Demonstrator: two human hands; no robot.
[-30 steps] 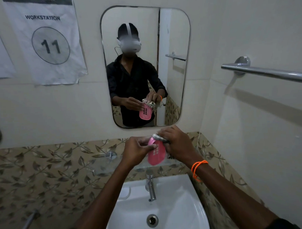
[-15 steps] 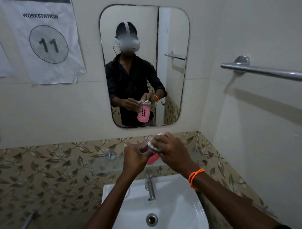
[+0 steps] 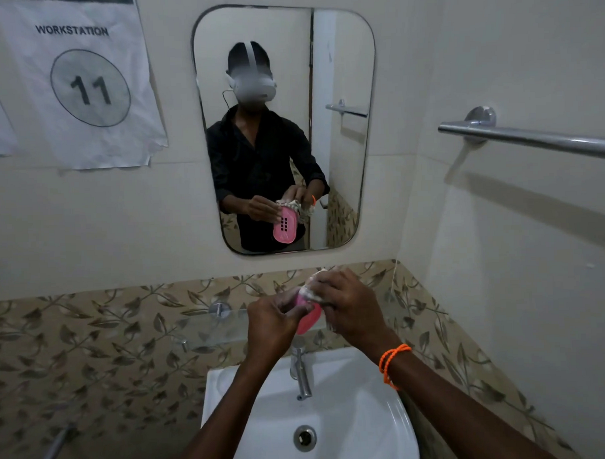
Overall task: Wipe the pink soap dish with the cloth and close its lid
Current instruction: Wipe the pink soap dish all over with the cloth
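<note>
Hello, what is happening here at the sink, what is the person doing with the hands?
A person stands at a white sink facing a wall mirror. The left hand holds a pink soap dish up above the tap. The right hand grips a light cloth and presses it against the top of the dish. The wiping is in progress; the dish is in the hands, not set down.

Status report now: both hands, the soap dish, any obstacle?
Left hand grips pink soap dish. Right hand presses cloth on it, above sink. No obstacle visible.
</note>
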